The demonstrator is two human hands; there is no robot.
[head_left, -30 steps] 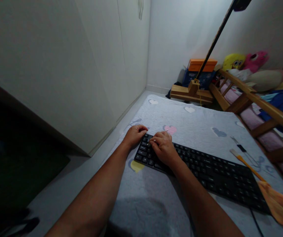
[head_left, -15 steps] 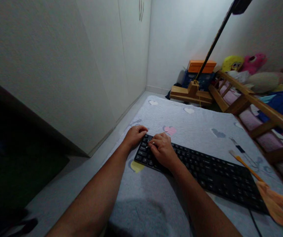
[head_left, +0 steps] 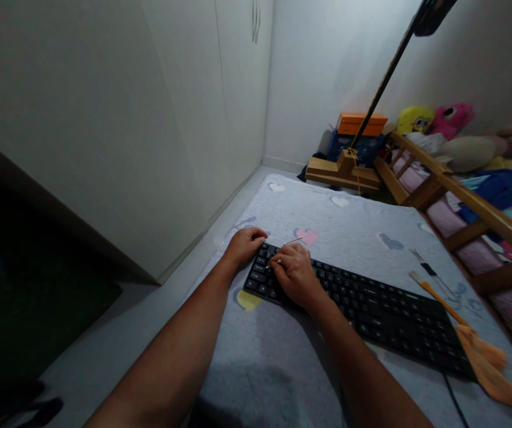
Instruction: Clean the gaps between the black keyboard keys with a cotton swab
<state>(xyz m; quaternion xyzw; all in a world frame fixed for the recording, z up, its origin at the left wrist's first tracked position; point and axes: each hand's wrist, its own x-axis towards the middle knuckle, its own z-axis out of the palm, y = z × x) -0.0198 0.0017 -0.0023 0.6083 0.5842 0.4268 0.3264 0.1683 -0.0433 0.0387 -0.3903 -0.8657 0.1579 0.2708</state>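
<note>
A black keyboard point(head_left: 385, 315) lies at a slant on the cloth-covered surface. With closed fingers my left hand point(head_left: 245, 244) grips its far left corner. Over the left-hand keys, my right hand point(head_left: 295, 270) pinches a thin white cotton swab point(head_left: 294, 240). One white tip shows by the thumb near the keys, while the stick pokes out past the knuckles. The palm and forearm hide some of the middle keys.
Right of the keyboard lie a brush point(head_left: 434, 292) with an orange handle, a thin tool with a black grip point(head_left: 428, 269), and an orange cloth point(head_left: 487, 362). A wardrobe point(head_left: 184, 119) stands left; a wooden bed rail point(head_left: 474, 196) runs along the right.
The swab's stick has tilted slightly with a small motion of my right hand. My left hand stays at the keyboard corner. The view has shifted a little.
</note>
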